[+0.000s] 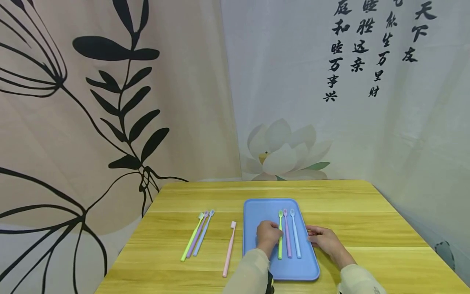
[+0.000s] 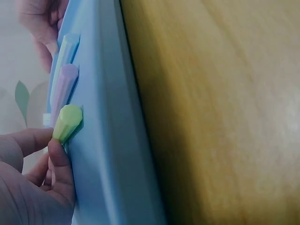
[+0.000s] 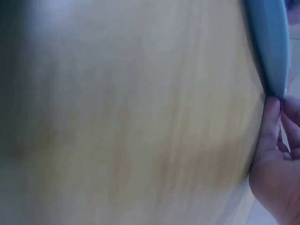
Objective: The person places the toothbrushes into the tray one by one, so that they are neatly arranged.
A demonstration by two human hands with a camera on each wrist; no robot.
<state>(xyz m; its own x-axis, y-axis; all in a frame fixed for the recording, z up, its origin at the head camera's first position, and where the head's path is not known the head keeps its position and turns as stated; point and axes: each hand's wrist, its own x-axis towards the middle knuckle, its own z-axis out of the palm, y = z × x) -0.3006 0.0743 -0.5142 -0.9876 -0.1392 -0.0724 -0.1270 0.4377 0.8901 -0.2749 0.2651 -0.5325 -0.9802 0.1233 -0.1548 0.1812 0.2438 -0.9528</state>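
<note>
On the blue tray, a green toothbrush, a purple toothbrush and a light blue toothbrush lie side by side, heads pointing away from me. My left hand pinches the green one between thumb and forefinger. In the left wrist view, the fingertips meet at the green handle, close over the tray. At the tray's right side, my right hand holds the rim. The right wrist view has its thumb and fingers on either side of the tray's edge.
Left of the tray, a pink toothbrush lies alone on the wooden table. Farther left is a group of green, purple and blue toothbrushes. A printed curtain hangs behind the table.
</note>
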